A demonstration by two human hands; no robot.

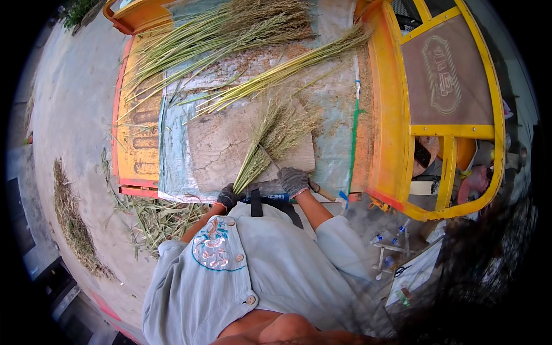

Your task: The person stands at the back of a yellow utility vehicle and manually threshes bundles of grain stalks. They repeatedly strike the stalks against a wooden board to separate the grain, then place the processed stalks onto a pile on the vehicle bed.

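Observation:
My left hand, in a dark glove, is closed round the cut ends of a small bunch of broomcorn stalks. The seed heads fan out away from me, up and to the right. In my right hand, also gloved, is a knife with a wooden handle and a thin blade. Its blade lies against the middle of the bunch; whether it is above or under some stalks I cannot tell. Beneath the bunch is a worn, pale wooden board, on a blue-white woven sheet.
A large heap of stalks lies at the back, with a smaller bundle in front. Loose seeds cover the sheet. A yellow metal frame rises on the right. Leaf scraps lie on the ground at left, near a strip of debris.

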